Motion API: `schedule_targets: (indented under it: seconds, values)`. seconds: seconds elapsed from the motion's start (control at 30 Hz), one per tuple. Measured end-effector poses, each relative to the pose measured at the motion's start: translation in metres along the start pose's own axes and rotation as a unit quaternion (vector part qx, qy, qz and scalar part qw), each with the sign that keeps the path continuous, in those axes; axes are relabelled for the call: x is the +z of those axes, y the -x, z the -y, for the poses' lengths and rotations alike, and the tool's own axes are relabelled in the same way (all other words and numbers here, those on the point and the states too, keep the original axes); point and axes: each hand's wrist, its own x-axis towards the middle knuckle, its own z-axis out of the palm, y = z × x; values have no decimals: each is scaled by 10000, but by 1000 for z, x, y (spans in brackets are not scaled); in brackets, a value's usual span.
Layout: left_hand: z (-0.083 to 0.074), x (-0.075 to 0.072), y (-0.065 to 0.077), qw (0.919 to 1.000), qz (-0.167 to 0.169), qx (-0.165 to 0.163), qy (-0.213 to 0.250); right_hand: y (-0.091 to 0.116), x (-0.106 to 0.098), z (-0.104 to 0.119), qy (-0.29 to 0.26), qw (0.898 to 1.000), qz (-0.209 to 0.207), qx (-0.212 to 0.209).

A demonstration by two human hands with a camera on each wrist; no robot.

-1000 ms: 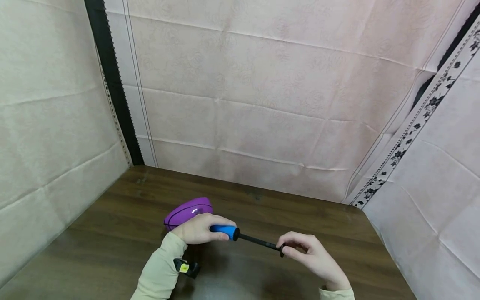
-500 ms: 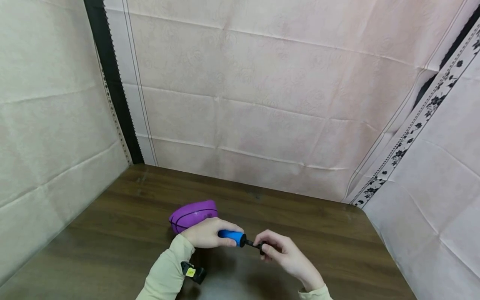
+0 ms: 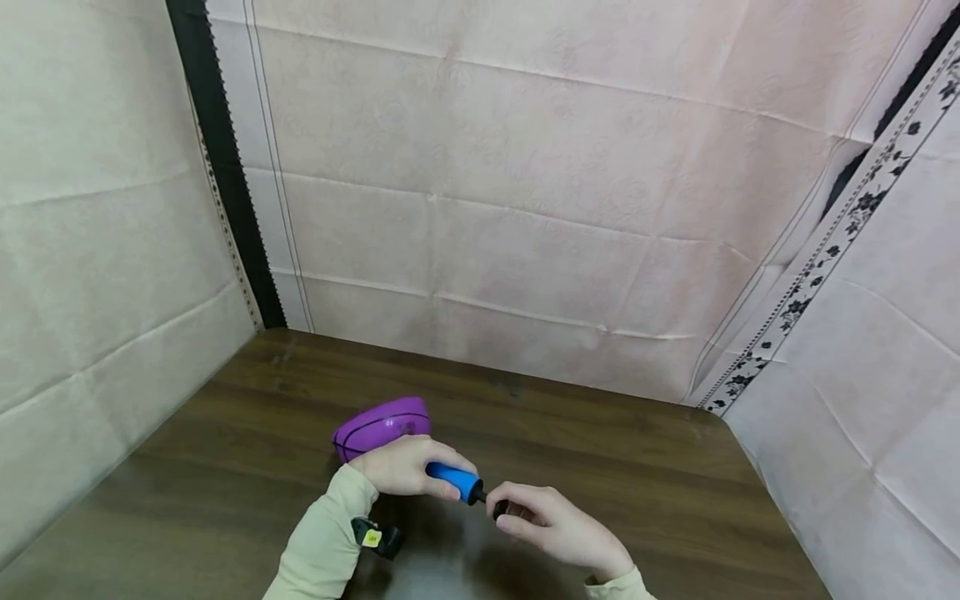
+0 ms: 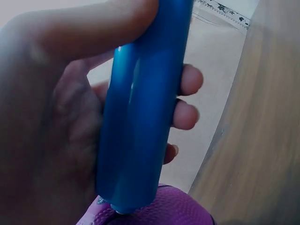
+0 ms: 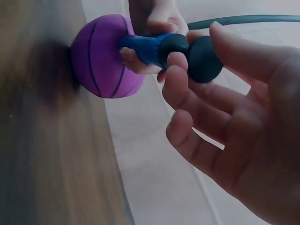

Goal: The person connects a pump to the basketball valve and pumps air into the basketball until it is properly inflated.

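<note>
A blue hand pump (image 4: 140, 108) points from the ball towards the right in the head view. My left hand (image 3: 408, 467) grips its barrel, thumb on one side and fingers curled round the other. My right hand (image 3: 551, 525) pinches the round black handle (image 5: 205, 59) at the pump's free end, and only a short piece of black rod shows between handle and barrel. Directly behind the pump's far end lies a purple ball (image 3: 382, 427) with black lines, its upper side sunken. The left hand hides the spot where pump and ball meet in the head view.
Both hands are over a brown wooden table (image 3: 660, 492). Pale cloth walls (image 3: 480, 192) close it in at the back and both sides. A black wrist camera (image 3: 378, 539) is strapped to the left sleeve.
My right hand has moved left, pushing the handle and rod in towards the blue barrel. The left hand, pump and ball shifted slightly right, then back left.
</note>
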Motion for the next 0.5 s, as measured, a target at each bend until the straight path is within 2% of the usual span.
schedule_targets:
  seconds: [0.17,0.27,0.33,0.4,0.5]
  values:
    - [1,0,1,9998,-8,-44,198,9,-13,3,-122,9997,151,164]
    - [4,-3,5,9996,-263,-90,-25,20,-25,5,-310,9995,71,79]
    - [6,-7,9,9987,-457,-175,-130,28,-33,7,-375,9992,-64,-119]
    - [7,-11,12,9981,-565,-236,-118,33,-40,7,-459,9984,-132,-316]
    - [8,-13,13,9975,-618,-347,42,38,-43,8,-524,9978,-255,-311]
